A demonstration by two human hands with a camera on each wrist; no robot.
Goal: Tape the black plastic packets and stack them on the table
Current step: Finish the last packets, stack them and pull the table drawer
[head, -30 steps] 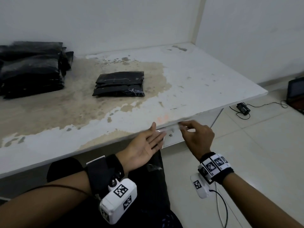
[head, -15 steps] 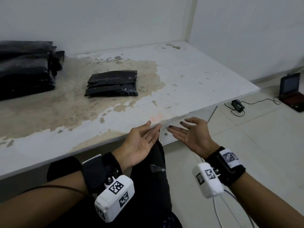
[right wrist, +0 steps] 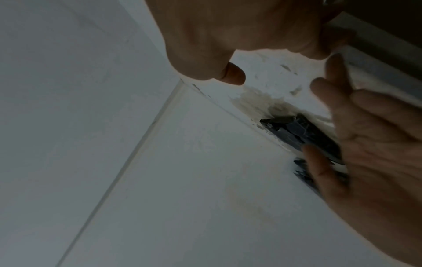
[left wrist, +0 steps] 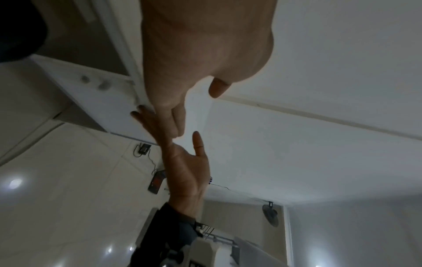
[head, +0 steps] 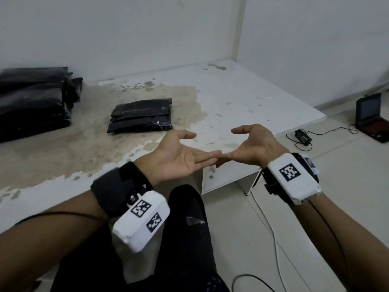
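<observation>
A small stack of taped black plastic packets (head: 140, 118) lies in the middle of the stained white table (head: 242, 98); it shows in the right wrist view as black packets (right wrist: 299, 133). A taller pile of black packets (head: 31, 102) sits at the far left by the wall. My left hand (head: 185, 157) and right hand (head: 242, 148) hover palm-up over the table's front edge, fingers straight, fingertips touching each other. Neither hand holds anything. A scrap of clear tape (head: 194, 220) clings to my dark trouser leg.
A white cabinet panel (head: 227, 175) stands under the table edge. On the tiled floor at the right lie a power adapter (head: 303, 138) with cables and an open dark case (head: 372, 116). Walls close off the table's back and right corner.
Both hands rose from below the table edge and turned palm-up. The right hand, which pinched near the edge a second ago, has opened, and the fingertips of both hands now meet.
</observation>
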